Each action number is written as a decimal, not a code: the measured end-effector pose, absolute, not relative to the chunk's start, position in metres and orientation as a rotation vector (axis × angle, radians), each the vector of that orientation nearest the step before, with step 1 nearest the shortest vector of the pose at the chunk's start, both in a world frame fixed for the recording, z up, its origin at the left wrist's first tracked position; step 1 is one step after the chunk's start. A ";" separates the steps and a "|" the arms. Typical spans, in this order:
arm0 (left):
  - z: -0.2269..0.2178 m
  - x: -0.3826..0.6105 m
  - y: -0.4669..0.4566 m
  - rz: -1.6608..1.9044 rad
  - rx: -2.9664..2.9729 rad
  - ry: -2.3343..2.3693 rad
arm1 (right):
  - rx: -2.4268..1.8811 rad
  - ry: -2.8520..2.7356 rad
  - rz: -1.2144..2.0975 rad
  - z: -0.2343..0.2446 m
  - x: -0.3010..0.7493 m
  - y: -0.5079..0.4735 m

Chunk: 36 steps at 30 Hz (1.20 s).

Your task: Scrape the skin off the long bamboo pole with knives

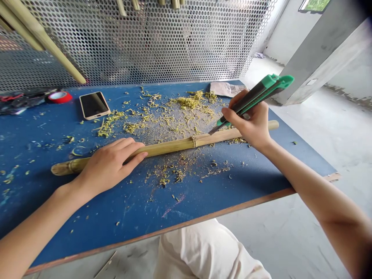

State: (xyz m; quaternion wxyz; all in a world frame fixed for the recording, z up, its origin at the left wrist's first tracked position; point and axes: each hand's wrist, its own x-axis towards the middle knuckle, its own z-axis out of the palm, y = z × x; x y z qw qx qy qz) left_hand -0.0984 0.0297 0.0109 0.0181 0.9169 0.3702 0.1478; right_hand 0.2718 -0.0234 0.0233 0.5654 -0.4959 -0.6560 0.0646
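Observation:
A bamboo pole (171, 146) lies across the blue table, its left end nearer to me. My left hand (112, 161) is wrapped round the pole left of its middle, thumb along the near side. In my right hand (252, 124) is a green and black utility knife (252, 97), gripped with the handle pointing up and right. The blade's tip meets the pole, or nearly so, just right of the raised node ring (194, 142). To the right of the node the surface looks paler and scraped, while the left part is greener.
Yellow-green shavings (192, 101) and dust cover the middle of the table (139, 217). A phone (94, 104), red tape roll (59, 97) and crumpled paper (225, 89) lie at the back. Behind stands a perforated metal panel (162, 46), with bamboo poles (55, 48) leaning at left.

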 end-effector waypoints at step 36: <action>0.010 -0.099 0.029 0.440 2.868 1.141 | -1.110 -1.578 0.250 0.011 0.273 -0.017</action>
